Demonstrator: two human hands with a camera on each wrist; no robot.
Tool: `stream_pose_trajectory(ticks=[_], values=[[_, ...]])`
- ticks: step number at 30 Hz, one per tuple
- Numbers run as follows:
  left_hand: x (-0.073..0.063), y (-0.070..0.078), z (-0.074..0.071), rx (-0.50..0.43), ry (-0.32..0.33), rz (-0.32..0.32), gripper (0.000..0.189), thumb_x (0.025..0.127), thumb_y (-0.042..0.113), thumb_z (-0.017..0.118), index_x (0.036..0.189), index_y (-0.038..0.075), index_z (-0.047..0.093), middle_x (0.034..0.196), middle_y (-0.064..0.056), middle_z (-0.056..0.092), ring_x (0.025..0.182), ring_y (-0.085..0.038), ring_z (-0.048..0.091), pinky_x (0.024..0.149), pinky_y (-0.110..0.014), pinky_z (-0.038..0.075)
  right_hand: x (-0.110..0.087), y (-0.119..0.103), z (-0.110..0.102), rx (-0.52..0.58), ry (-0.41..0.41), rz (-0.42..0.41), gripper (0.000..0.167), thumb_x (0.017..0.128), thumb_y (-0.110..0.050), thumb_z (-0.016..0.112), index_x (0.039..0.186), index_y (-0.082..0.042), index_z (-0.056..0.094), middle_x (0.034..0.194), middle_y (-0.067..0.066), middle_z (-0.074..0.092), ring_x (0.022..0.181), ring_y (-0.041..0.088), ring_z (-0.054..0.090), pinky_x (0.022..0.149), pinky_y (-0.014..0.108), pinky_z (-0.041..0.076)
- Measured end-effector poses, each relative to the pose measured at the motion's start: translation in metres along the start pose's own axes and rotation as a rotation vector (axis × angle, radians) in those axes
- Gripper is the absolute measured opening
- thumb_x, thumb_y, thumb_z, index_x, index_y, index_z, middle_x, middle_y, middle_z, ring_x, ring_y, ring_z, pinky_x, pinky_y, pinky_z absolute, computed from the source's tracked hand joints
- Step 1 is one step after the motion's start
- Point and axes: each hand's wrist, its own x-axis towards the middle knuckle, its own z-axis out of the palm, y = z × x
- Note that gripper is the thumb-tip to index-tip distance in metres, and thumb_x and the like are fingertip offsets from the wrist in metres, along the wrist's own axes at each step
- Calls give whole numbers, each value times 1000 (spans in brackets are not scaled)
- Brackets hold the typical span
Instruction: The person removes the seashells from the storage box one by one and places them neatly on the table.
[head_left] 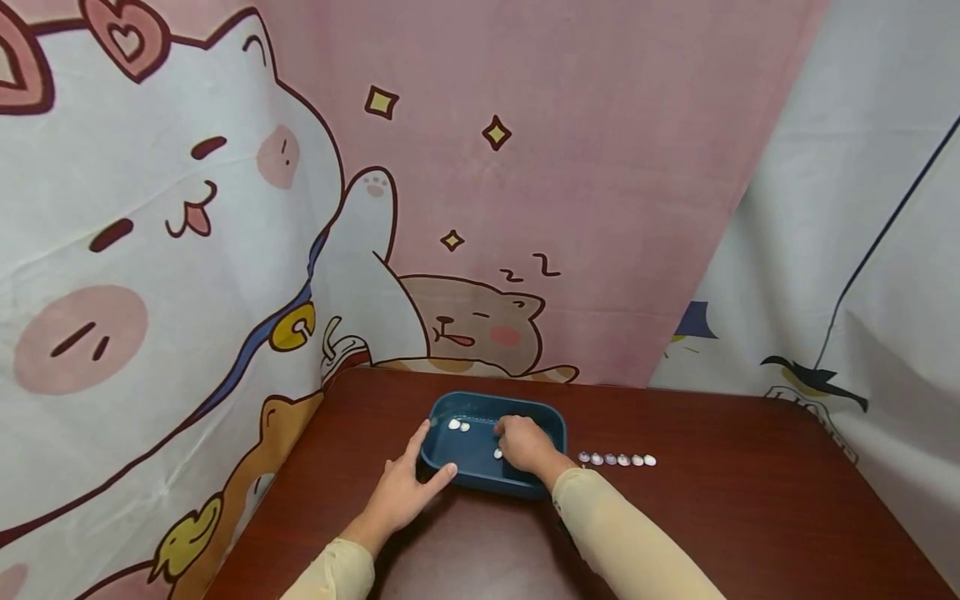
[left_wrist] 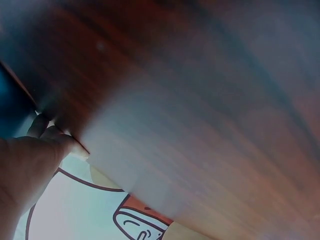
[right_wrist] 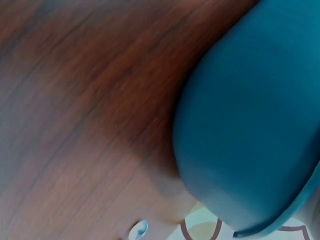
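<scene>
A blue rectangular tray (head_left: 472, 482) stands on the table with a few small white shells (head_left: 454, 424) on its floor. My left hand (head_left: 401, 492) is at the tray's left end, thumb and fingers spread, fingertips right at the rim. Over the right end of the tray, my right hand (head_left: 525, 443) reaches down inside with curled fingers. One white shell (head_left: 498, 453) shows close beside that hand. Its fingertips are partly hidden, and I cannot tell whether they pinch a shell. The right wrist view shows mostly the tray's outer wall (right_wrist: 250, 120).
To the right of the tray, several shells (head_left: 611, 459) lie in a straight row on the dark brown wooden table (head_left: 720, 517). Behind the table and along its left side hangs a cloth (head_left: 600, 167) with cartoon animals.
</scene>
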Motion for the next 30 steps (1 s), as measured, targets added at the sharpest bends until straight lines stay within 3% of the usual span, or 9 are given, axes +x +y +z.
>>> stream_pose_trajectory(ticks=[4,9,22,30], values=[[0,1,0,-1,-9,-4,94,96,67,69,171,35,23,168,-16,46,146,-51,53,125,-79,20,-2,-2,2,18,0,-10,24,103,-11,67,124,-2,74,119,15,77,108,27,72,102,51,59],[1,0,-1,-4,-5,3,94,95,68,69,171,36,22,169,-14,45,147,-49,53,125,-79,20,-4,-1,3,2,-7,-48,25,92,-15,85,112,-1,80,104,12,80,92,22,73,91,48,64],[0,-1,0,7,-3,-1,94,95,68,68,171,35,23,168,-14,46,145,-50,54,125,-79,20,-4,-1,9,-26,51,23,15,90,-15,87,102,-7,82,94,5,79,84,17,69,86,44,64],[-1,1,-1,4,-7,-1,94,96,67,68,171,34,23,170,-14,44,146,-50,53,124,-79,20,-5,0,10,-53,30,-5,13,93,-16,84,103,-8,86,99,6,83,93,20,76,91,45,65]])
